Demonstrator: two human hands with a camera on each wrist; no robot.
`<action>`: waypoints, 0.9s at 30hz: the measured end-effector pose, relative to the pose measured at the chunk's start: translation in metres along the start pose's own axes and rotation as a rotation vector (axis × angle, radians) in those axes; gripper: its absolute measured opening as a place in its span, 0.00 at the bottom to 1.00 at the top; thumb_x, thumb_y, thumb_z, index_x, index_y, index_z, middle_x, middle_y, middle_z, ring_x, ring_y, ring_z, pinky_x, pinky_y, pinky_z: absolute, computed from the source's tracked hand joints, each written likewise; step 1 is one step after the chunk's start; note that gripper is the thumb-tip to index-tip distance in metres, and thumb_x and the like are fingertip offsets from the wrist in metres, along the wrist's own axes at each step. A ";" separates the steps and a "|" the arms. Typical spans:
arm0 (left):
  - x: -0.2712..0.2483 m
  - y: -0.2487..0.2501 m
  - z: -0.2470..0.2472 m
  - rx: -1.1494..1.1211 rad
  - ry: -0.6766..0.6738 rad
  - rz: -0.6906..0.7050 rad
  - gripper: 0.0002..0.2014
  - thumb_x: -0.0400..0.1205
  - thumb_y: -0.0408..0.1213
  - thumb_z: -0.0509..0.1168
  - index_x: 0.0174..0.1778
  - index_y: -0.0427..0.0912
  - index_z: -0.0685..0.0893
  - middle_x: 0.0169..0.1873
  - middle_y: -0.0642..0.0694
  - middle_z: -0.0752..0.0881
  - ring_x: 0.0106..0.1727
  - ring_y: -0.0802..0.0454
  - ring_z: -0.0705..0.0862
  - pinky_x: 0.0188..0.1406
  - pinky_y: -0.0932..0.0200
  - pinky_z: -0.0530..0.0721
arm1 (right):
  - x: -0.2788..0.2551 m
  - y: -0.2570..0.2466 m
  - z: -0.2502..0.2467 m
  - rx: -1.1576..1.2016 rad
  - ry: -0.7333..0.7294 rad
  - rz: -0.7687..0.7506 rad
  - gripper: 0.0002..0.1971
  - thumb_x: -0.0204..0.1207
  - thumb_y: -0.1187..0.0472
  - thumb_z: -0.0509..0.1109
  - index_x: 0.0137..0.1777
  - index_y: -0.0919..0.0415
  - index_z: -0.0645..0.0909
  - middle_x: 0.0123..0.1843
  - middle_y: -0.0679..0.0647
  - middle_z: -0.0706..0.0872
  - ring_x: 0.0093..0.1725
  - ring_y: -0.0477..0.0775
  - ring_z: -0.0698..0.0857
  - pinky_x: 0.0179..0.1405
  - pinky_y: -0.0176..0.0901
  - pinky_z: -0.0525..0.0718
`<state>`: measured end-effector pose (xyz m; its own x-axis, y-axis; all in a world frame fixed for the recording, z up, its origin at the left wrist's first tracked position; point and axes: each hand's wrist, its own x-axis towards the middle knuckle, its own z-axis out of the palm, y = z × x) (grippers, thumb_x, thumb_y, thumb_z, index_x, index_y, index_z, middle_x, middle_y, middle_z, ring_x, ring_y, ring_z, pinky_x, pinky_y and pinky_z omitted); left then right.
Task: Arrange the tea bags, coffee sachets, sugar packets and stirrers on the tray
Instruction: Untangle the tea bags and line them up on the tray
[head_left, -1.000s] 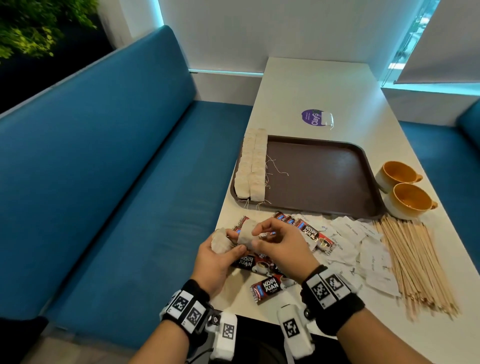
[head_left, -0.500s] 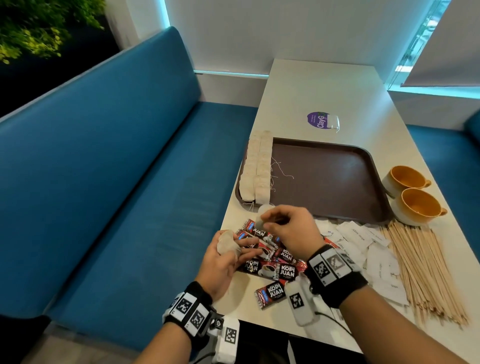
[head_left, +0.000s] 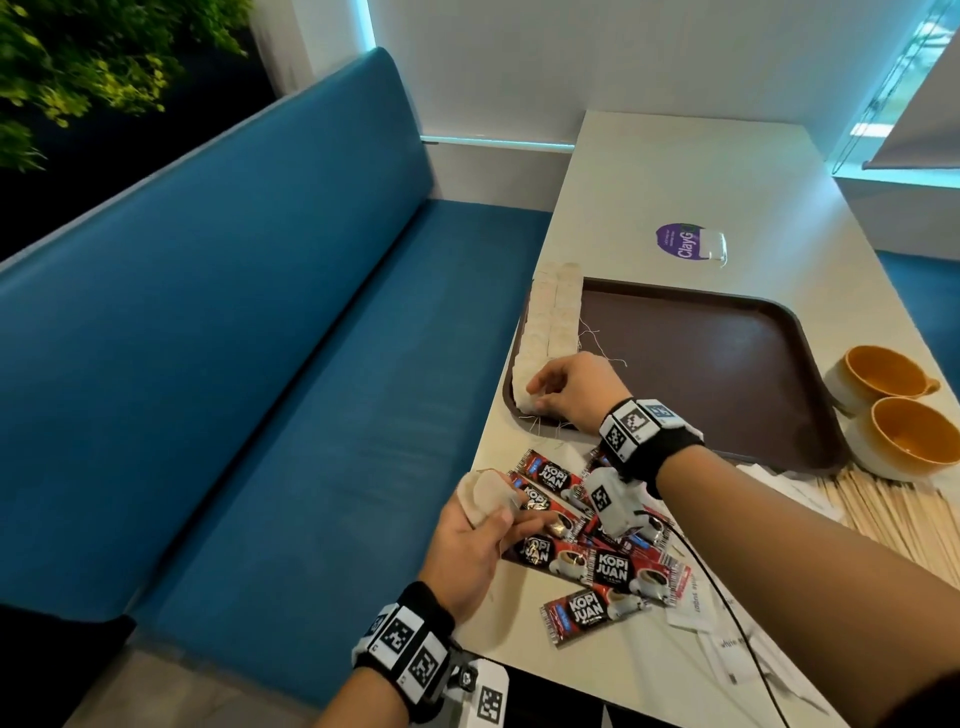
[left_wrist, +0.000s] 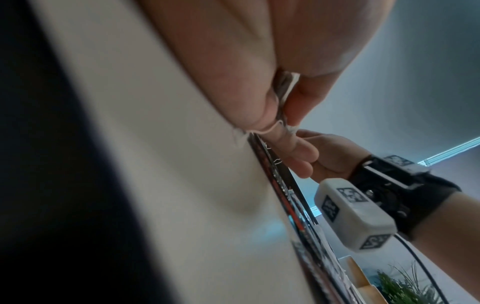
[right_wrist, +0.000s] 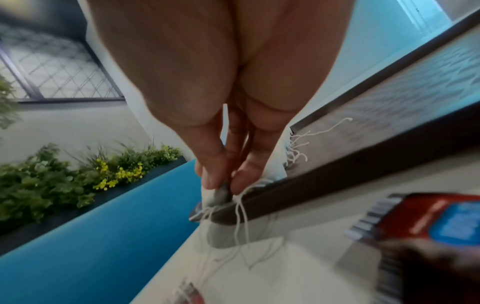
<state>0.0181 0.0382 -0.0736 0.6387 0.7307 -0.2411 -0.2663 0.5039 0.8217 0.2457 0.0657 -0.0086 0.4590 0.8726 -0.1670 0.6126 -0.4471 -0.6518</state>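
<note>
Right hand (head_left: 574, 389) reaching over the near left corner of the tray (head_left: 727, 364), fingertips (right_wrist: 215, 176) pinched together on a tea bag (right_wrist: 215, 195) right at the tray's near rim, strings dangling over the edge onto the bench (head_left: 691, 176). Placed at the near end of two rows of tea bags (head_left: 553, 317) lined along the tray's left side, loose strings trailing onto the brown tray floor beside them.

Left hand (head_left: 472, 540) resting at the bench's left edge, thumb and fingers curled round a small stack of tea bags (head_left: 483, 496), a string hanging from the grip. Just beside and partly under that hand, a scatter of red coffee sachets (head_left: 613, 569) lying flat on the bench, overlapping one another, near the tray's front rim.

Further right, white sugar packets (head_left: 691, 603) spread on the bench, some partly hidden under the right forearm. Beyond them, a bundle of wooden stirrers (head_left: 893, 512) lying side by side near the right edge. Two orange-lined cups (head_left: 898, 410) touching each other just beside the tray's right rim. Purple round sticker (head_left: 675, 240) on the bench beyond the tray. Blue seat (head_left: 260, 364) along the bench's left side.
</note>
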 end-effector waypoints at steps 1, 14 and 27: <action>0.000 -0.001 0.000 -0.001 0.003 -0.003 0.13 0.89 0.19 0.54 0.70 0.26 0.72 0.49 0.37 0.90 0.57 0.25 0.90 0.51 0.55 0.91 | 0.003 0.000 0.001 -0.017 0.004 0.007 0.07 0.71 0.59 0.85 0.48 0.53 0.92 0.42 0.46 0.87 0.42 0.46 0.84 0.35 0.27 0.74; 0.005 -0.010 -0.009 0.082 -0.025 0.001 0.13 0.84 0.28 0.70 0.63 0.28 0.81 0.56 0.25 0.89 0.61 0.24 0.88 0.64 0.39 0.88 | 0.012 0.007 0.015 -0.092 0.007 0.063 0.03 0.72 0.52 0.84 0.45 0.45 0.93 0.53 0.48 0.89 0.50 0.46 0.83 0.47 0.40 0.80; 0.007 -0.010 -0.011 0.116 -0.022 0.040 0.14 0.82 0.27 0.71 0.63 0.34 0.83 0.57 0.26 0.89 0.60 0.25 0.88 0.67 0.35 0.84 | -0.053 0.002 -0.002 0.356 0.159 -0.002 0.09 0.74 0.51 0.80 0.45 0.54 0.85 0.36 0.52 0.85 0.33 0.44 0.81 0.40 0.46 0.84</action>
<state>0.0171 0.0435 -0.0892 0.6453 0.7382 -0.1967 -0.2074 0.4171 0.8849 0.2240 0.0184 0.0002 0.5695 0.8193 -0.0669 0.3650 -0.3250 -0.8725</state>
